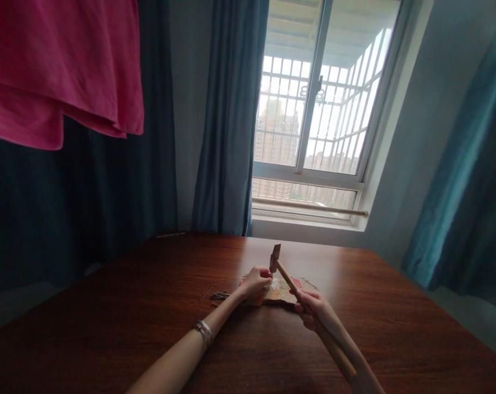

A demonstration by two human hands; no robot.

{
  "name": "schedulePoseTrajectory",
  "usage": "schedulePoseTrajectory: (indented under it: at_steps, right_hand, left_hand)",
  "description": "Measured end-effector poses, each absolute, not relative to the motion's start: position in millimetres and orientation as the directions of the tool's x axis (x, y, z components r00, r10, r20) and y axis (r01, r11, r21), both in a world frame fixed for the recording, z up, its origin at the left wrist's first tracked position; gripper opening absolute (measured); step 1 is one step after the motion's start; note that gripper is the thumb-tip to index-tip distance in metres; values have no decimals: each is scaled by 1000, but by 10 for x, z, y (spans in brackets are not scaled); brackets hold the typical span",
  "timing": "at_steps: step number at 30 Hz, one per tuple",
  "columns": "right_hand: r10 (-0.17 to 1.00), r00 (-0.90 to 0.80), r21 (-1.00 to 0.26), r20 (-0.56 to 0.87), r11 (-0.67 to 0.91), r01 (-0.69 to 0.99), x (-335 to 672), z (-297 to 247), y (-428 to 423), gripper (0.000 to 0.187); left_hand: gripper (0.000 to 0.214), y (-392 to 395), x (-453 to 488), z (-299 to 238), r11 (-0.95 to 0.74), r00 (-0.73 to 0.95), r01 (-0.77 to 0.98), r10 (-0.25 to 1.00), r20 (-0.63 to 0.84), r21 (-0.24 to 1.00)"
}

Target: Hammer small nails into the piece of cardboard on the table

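My right hand [312,310] is wrapped round the wooden handle of a hammer [289,280], which slants up and to the left. The hammer's head is just above the fingertips of my left hand [257,281]. Those fingers are pinched together on a nail [272,276], mostly hidden by the fingers and the hammer head. Under both hands lies a flat tan piece [283,294] with dark specks, reddish patches and an uneven front edge. Several dark nails [220,296] lie in a small heap left of it, near my left wrist.
The brown wooden table [157,328] spreads out around the hands. Behind it are a barred window [313,126] and a blue curtain [229,120]. Pink cloth [75,71] hangs at the upper left. Another blue curtain [457,180] is at the right.
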State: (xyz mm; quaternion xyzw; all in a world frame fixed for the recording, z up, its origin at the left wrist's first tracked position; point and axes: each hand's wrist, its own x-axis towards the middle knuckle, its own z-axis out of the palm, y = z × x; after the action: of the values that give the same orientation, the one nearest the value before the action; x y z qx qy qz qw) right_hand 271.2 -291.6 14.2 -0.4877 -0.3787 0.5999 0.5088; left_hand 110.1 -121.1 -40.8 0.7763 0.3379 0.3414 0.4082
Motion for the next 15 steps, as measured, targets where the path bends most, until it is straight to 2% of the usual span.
schedulePoseTrajectory:
  at_steps: [3,15]
  right_hand:
    - [981,-51,-942,-185,-192,-274,2715,154,-2921,51]
    - [979,-49,-936,-200,-206,-285,2735,139,-2919,52]
  left_hand:
    - [16,-1209,1105,-412,-436,537,231,802,260,870]
    - [13,-1223,1092,-394,-395,527,261,822,213,881]
